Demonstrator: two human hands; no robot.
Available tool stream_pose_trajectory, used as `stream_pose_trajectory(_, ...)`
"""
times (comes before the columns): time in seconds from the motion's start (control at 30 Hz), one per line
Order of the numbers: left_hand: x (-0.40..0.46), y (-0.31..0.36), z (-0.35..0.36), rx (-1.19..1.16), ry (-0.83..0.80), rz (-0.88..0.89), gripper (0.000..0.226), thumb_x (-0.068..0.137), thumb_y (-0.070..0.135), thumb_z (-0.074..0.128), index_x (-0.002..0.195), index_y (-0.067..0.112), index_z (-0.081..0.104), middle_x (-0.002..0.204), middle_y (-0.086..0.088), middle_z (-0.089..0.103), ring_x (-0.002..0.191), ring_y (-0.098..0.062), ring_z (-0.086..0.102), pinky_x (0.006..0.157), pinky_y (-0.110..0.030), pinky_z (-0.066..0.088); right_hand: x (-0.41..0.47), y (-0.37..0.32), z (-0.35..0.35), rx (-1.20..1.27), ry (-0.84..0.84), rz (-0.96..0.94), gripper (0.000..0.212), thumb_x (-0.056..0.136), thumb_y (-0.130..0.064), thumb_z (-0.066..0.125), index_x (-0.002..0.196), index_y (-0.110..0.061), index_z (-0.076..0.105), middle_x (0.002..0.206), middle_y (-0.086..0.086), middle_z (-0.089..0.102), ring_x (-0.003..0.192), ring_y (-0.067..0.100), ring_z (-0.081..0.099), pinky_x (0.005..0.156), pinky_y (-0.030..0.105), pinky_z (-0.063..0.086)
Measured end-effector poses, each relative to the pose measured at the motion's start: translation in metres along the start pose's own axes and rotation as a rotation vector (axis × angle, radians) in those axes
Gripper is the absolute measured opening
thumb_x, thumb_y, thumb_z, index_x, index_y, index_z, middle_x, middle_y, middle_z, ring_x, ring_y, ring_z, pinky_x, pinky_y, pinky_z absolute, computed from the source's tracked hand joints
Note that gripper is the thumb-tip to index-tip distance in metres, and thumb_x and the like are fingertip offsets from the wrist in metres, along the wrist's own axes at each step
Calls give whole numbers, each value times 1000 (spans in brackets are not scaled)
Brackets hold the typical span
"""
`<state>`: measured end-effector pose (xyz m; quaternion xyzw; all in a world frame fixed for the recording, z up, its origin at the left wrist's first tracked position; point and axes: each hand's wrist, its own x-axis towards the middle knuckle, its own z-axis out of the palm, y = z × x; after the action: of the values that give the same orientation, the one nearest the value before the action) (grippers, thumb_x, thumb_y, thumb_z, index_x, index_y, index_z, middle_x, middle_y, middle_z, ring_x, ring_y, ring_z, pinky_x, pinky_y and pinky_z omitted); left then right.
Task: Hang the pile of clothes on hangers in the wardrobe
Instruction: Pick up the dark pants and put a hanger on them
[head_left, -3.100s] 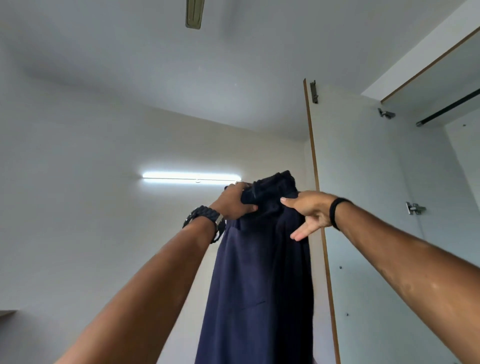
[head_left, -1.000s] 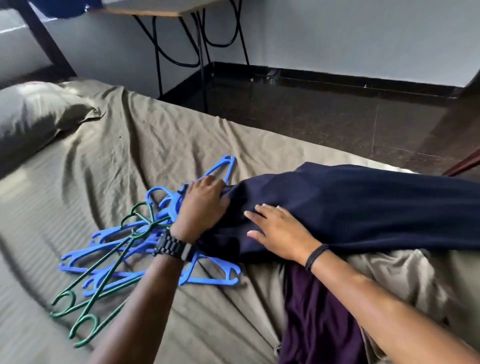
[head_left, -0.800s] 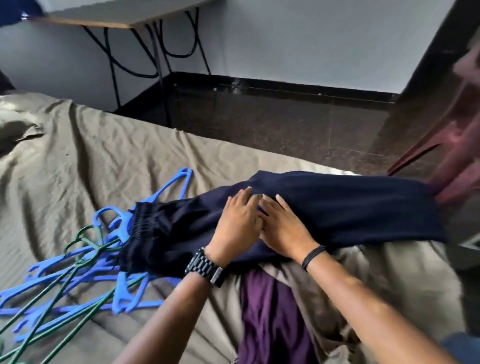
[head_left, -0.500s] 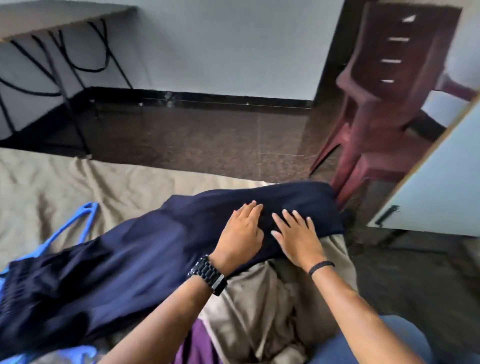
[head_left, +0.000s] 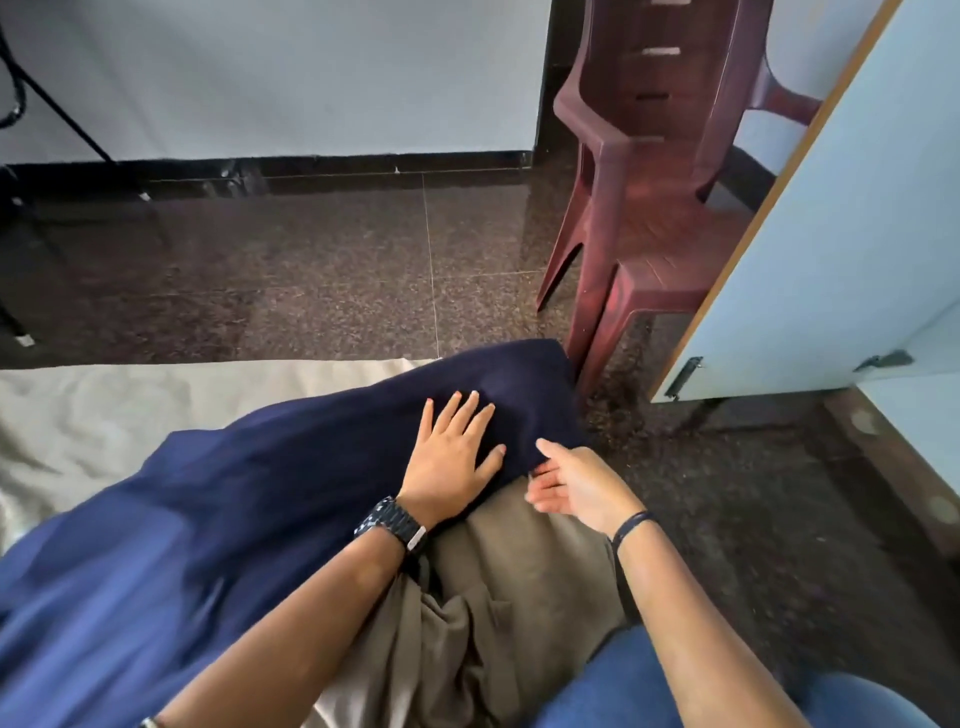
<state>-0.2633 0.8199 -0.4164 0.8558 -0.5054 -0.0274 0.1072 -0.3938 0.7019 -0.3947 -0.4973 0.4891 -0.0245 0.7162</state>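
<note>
Navy trousers (head_left: 270, 499), soft and blurred at the near end, lie across the olive bedsheet (head_left: 519, 582). My left hand (head_left: 451, 452) presses flat, fingers straight. My right hand (head_left: 574, 486) apparently pinches the hem; I cannot tell.

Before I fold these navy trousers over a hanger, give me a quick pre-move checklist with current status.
1. Navy trousers laid out on the bed: ok.
2. Left hand flat on the cloth, pinning it: ok.
3. Right hand gripping the trouser edge: cannot tell; its thumb touches the edge, the fingers are open.
4. Hanger within reach: not ok, none in view.
5. Far trouser end fully on the bed: not ok; it hangs over the corner near the chair.
6. Wardrobe door open: ok.
</note>
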Motion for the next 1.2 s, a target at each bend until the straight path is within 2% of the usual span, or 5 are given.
stream_pose_trajectory(0.47,-2,8,7,37,-6,108,73,81,64,25,143,29,41,151,0,38,143,-22,28,116,-47,7,59,-11,-14,1036,-66,-191,44,96,-27,51,133,-4,53,129,17,59,123,31,54,110,41,37)
stream_pose_trajectory(0.6,38,21,-14,14,117,31,69,84,62,17,122,23,60,114,1,63,107,-27,56,92,-41,38,75,-28,-26,1014,-13,-219,46,96,-31,49,132,-2,52,128,20,58,120,33,55,106,41,40)
stream_pose_trajectory(0.77,94,24,4,144,-162,142,65,95,59,17,151,27,19,160,2,11,148,-23,5,117,-48,0,90,-58,-45,930,48,-245,22,98,-23,49,106,-7,61,104,13,66,98,27,61,86,37,48)
stream_pose_trajectory(1.03,93,18,21,160,-62,161,77,83,63,2,150,31,23,159,2,17,148,-24,9,117,-47,-1,104,-111,-98,685,240,-267,25,95,-10,50,116,0,59,114,16,63,119,34,54,101,41,41)
stream_pose_trajectory(1.2,130,28,-12,-519,-303,-98,56,86,42,56,137,21,47,133,-4,55,129,-23,46,112,-39,31,70,-145,-100,645,188,-396,20,91,5,44,100,-8,58,97,7,61,89,24,58,79,32,47)
